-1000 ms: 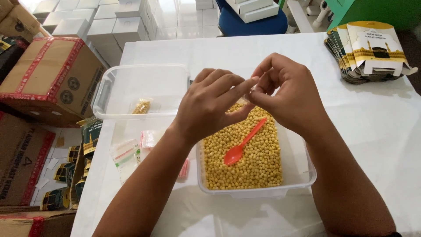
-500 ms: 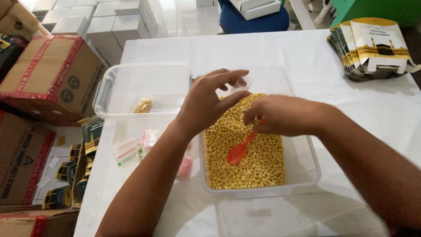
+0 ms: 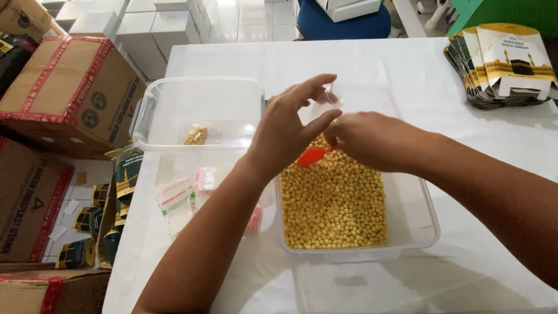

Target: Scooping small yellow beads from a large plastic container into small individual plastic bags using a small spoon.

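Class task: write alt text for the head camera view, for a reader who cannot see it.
A left hand pinches a small clear bag open while the right hand holds an orange scoop over a clear tub of yellow beans on a white table. Beside it stands a second clear tub holding one filled packet.

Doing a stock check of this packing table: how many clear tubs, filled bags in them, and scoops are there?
Clear tubs: 2, one nearly empty, one of yellow beans
Filled bags: 1, in the nearly empty tub
Orange scoops: 1, held by the right hand at
Total: 4
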